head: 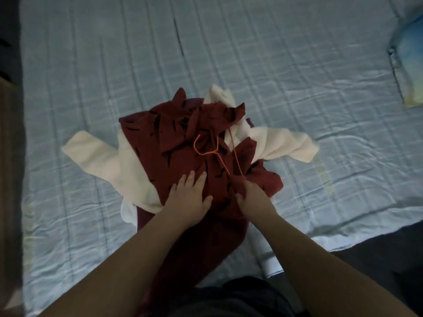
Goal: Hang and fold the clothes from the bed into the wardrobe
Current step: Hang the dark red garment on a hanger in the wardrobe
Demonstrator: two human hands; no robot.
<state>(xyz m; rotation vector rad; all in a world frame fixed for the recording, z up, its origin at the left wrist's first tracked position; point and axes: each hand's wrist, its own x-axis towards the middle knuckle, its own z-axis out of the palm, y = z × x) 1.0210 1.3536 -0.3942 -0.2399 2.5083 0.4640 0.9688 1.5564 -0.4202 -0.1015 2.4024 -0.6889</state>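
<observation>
A dark red patterned garment [183, 143] lies crumpled on top of a cream garment [96, 154] in the middle of the bed [286, 53]. A thin orange wire hanger [206, 147] rests on the red cloth, its hook pointing away from me. My left hand [190, 193] lies flat on the red cloth with fingers spread. My right hand [251, 195] pinches the red fabric just where the hanger's lower end runs under it. The rest of the hanger is hidden in the folds.
The bed has a pale blue checked sheet. A blue and yellow pillow [409, 62] sits at the far right edge. A wooden piece of furniture [9, 138] stands along the left. Dark floor [389, 248] shows at the lower right corner.
</observation>
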